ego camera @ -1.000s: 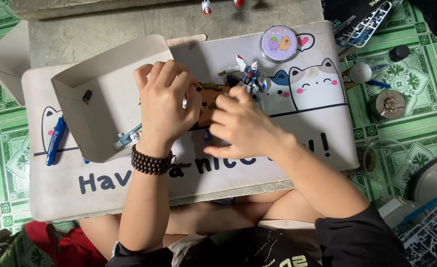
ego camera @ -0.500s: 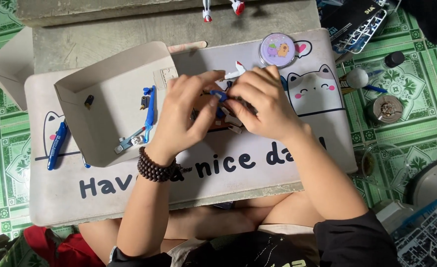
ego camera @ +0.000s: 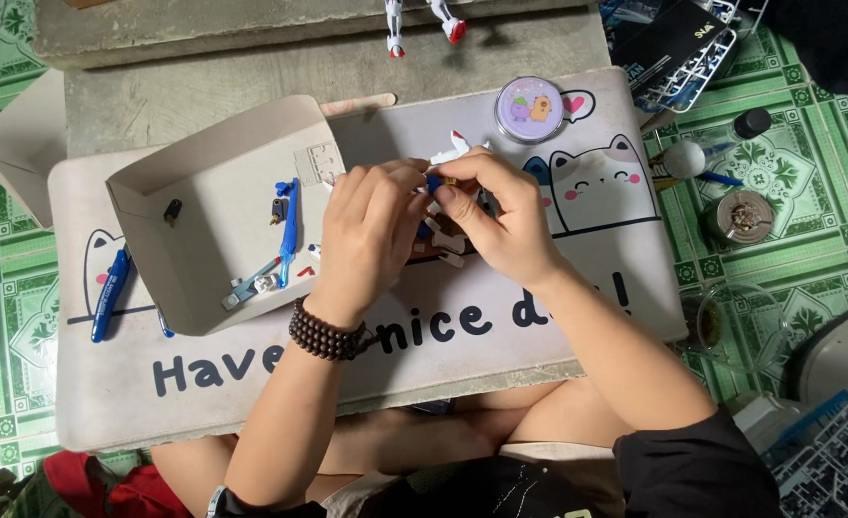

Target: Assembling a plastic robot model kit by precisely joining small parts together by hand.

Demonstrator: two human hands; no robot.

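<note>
My left hand (ego camera: 371, 230) and my right hand (ego camera: 500, 216) meet over the middle of a pale desk mat (ego camera: 500, 317) with cartoon cats. Together their fingertips pinch a small white and blue plastic model figure (ego camera: 448, 158), mostly hidden by the fingers. A dark bead bracelet (ego camera: 326, 334) circles my left wrist. Left of my hands lies an open cardboard box lid (ego camera: 203, 173) holding small blue and dark model parts (ego camera: 285, 216).
A round purple tin (ego camera: 529, 108) sits at the mat's far edge. A blue tool (ego camera: 109, 295) lies left of the box. Model legs (ego camera: 422, 19) stand at the top. Plastic part frames (ego camera: 692, 48), a small bottle (ego camera: 752, 123) and a metal tin (ego camera: 738, 216) rest on the green tiled floor at the right.
Both hands have lifted off the table and come together around the small figure, shifting up and right. The blue parts in the box lid are now uncovered.
</note>
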